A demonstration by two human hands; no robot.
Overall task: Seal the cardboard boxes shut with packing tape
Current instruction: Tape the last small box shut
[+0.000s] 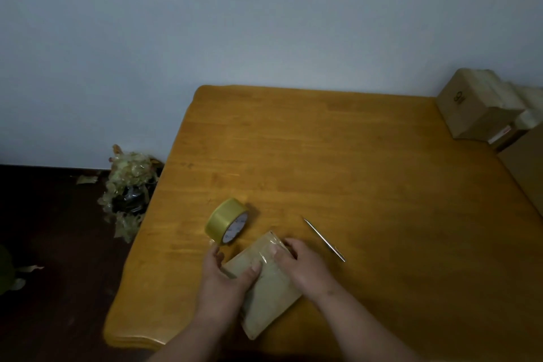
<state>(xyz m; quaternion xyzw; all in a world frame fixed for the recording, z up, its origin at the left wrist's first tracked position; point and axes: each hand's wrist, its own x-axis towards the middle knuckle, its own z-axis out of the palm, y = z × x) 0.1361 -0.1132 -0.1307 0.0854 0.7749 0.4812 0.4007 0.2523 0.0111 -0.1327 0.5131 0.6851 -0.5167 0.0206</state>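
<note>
A small flat cardboard box [269, 288] lies slantwise near the front edge of the wooden worktop [352, 156], and both hands are on it. The left hand [226, 279] grips its left side, thumb laid over the top face and fingers wrapped down the edge, while the right hand [302, 266] presses down on the far end, its thumb flat on a glossy strip of tape [269, 247] that already runs across the top there. So for this box the tape looks laid and is being smoothed or pressed home — whether the strip is cut free from the roll cannot be told, though the roll of yellowish packing tape [227, 220] stands on its edge just beyond the left hand, apart from the box. A slim metal blade or cutter [324, 239] lies loose on the worktop to the right of the right hand, held by neither. At the far right corner a stack of further cardboard boxes [482, 109] waits; whether they are sealed or not cannot be read from here. On the floor to the left sits a heap of crumpled used tape [129, 185]. By my reading, one box is nearly done and the stack may remain.
</note>
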